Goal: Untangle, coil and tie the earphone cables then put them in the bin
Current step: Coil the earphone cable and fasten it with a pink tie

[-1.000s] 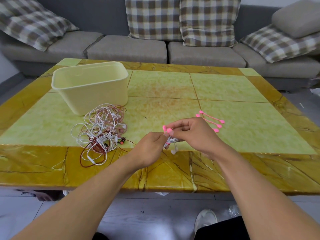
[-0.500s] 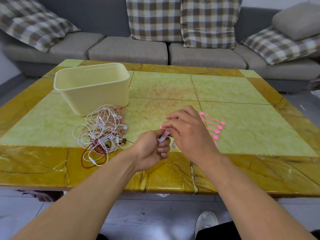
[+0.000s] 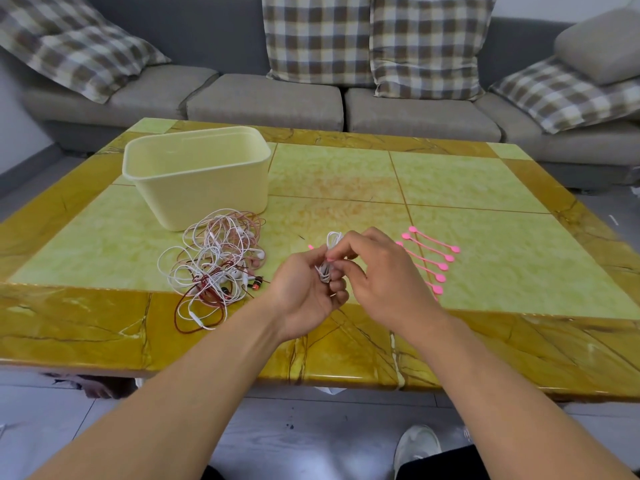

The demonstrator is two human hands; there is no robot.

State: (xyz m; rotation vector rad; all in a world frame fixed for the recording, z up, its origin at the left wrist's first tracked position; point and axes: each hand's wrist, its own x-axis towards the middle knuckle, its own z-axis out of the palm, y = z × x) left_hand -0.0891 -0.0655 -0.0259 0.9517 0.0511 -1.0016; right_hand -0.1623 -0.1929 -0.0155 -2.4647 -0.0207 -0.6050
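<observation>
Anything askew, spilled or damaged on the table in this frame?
Nothing damaged or spilled. The tangled heap of white, pink and red earphone cables by the cream plastic bin is expected. The pink silicone ties lie in a neat row. Both hands, left and right, grip a white coiled cable.

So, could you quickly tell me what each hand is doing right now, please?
Left hand: closed around the coiled white earphone cable.
Right hand: fingertips pinching at the same coil, by the pink tie around it.
</observation>
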